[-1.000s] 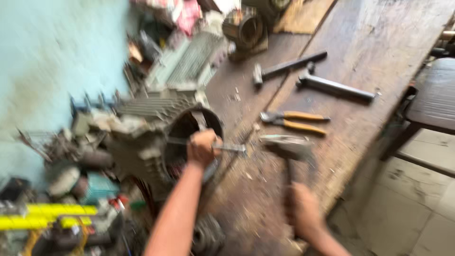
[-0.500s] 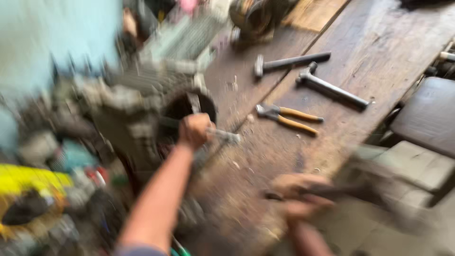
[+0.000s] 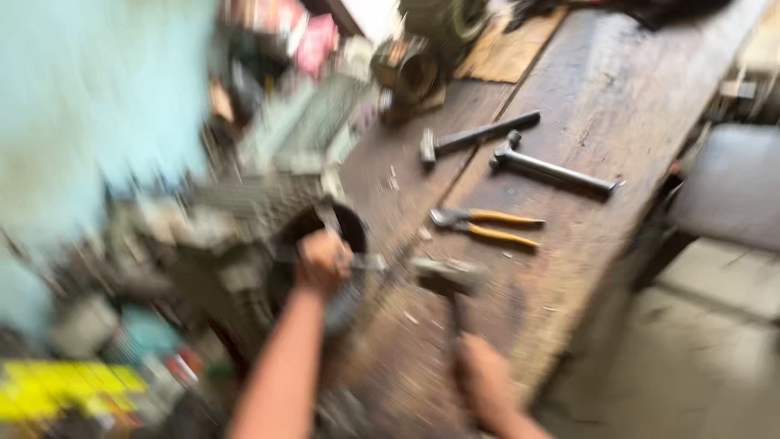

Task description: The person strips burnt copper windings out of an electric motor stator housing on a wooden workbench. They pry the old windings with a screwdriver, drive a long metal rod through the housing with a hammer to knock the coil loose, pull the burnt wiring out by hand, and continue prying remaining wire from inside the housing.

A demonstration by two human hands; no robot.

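Observation:
The view is blurred by motion. My left hand (image 3: 322, 260) grips a metal rod or chisel (image 3: 370, 262) held across the round opening of a grey ribbed motor housing (image 3: 244, 236) lying on a worn wooden bench (image 3: 569, 97). My right hand (image 3: 481, 378) is closed around the handle of a hammer. The hammer's steel head (image 3: 448, 276) hangs just right of the chisel's end, close to it.
Yellow-handled pliers (image 3: 491, 226), a second hammer (image 3: 471, 138) and a metal wrench-like tool (image 3: 556, 169) lie further along the bench. Another motor part (image 3: 410, 73) stands at the far end. Cluttered parts pile up at left by a pale blue wall; a stool (image 3: 731, 187) stands at right.
The hammer swung back and down to the right half a second ago, and is now up again with its head next to the chisel. My left hand stayed on the chisel.

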